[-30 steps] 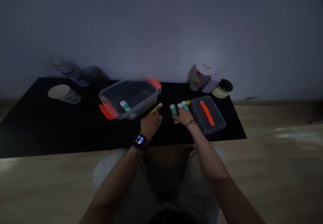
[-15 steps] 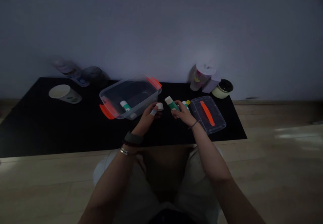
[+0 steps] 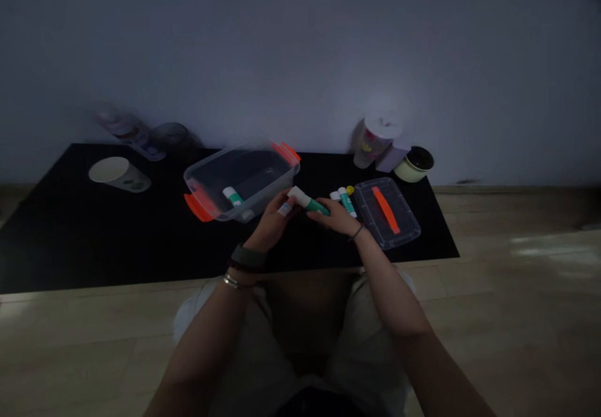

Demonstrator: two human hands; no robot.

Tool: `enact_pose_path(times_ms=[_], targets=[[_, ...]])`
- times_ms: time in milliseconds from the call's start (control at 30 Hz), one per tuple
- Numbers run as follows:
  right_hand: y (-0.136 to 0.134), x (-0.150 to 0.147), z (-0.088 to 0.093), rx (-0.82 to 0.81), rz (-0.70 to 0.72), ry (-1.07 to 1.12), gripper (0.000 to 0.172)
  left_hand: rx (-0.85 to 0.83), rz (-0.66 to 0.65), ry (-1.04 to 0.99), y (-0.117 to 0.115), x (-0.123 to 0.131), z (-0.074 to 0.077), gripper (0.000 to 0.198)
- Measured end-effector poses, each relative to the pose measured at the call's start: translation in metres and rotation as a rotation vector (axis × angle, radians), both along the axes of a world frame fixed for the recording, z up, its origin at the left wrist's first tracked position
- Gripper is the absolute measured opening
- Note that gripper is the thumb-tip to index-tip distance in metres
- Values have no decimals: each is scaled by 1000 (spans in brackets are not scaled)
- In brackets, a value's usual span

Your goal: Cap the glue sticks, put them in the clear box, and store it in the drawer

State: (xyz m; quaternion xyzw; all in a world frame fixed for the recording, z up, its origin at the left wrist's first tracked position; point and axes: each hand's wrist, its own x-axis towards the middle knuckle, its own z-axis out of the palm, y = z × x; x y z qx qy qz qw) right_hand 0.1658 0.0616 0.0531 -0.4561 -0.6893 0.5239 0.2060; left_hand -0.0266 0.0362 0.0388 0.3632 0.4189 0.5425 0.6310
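My right hand [image 3: 339, 218] is closed around a green and white glue stick [image 3: 314, 205], tilted with its white end toward the left. At that end my left hand [image 3: 273, 218] pinches a white cap [image 3: 295, 193]; the cap meets the stick, though I cannot tell whether it is seated. Left of my hands stands a clear plastic box [image 3: 267, 195] with orange latches, and another glue stick [image 3: 232, 196] lies in it. Just beyond my right hand, another green and white glue stick [image 3: 347, 202] lies on the black table [image 3: 141, 241], beside a small white piece [image 3: 335, 196].
The clear lid [image 3: 408, 220] with an orange handle lies at the right, near a yellow cap [image 3: 350, 190]. Behind it stand a lidded cup [image 3: 369, 148], a pale box [image 3: 392, 159] and a cream pot [image 3: 409, 171]. A paper cup [image 3: 126, 176], a bottle [image 3: 124, 130] and a dark round object [image 3: 173, 140] stand left.
My right hand has moved the glue stick left and slightly down, bringing its white end to the cap in my left hand. The glue stick and white piece on the table now show more fully.
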Motion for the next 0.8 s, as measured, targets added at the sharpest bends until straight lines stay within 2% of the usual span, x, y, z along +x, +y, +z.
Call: enact_pose_path(times_ms=[167,300,400,500,600,700,800], targets=[[1,1,1,282,-23,-346,36,71,-14,279,4,-5,-7,48],[-2,0,2,346,24,-673,38,63,-121,385,4,-7,-13,52],[-5,-3,4,378,66,-829,37,55,-118,459,2,-6,-15,50],[-8,-9,4,413,103,-883,36,47,-45,436,3,-4,-17,59],[-16,-19,3,452,163,-859,36,31,16,292,6,-2,-18,65],[-27,-30,1,470,248,-832,38,-23,24,211,6,2,-17,67],[-36,-39,-1,441,282,-849,35,-43,-12,221,3,8,-16,67]])
